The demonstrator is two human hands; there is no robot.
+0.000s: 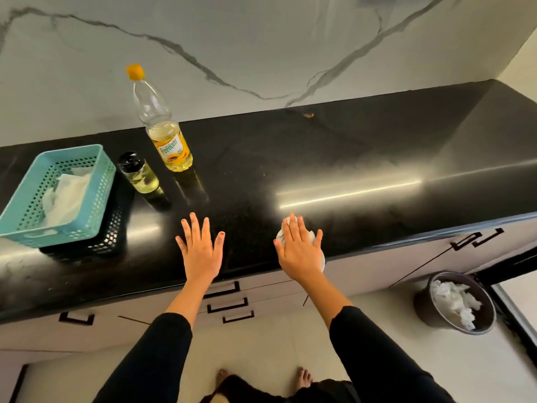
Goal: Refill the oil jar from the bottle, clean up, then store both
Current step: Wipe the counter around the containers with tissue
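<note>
A tall clear oil bottle (162, 126) with a yellow cap and label stands capped on the black counter (363, 158), about a third full. Beside it to the left stands a small oil jar (140, 173) with a black lid, holding yellowish oil. My left hand (200, 248) lies flat on the counter near the front edge, fingers spread, holding nothing. My right hand (299, 250) presses flat on a crumpled white tissue (312, 235), which peeks out around the fingers and palm.
A teal perforated basket (97, 181) with white tissues inside stands at the left of the counter. A dark waste bin (427, 301) with crumpled tissues stands on the floor at the right. Drawers with black handles (226, 305) run below the counter. A marble wall backs it.
</note>
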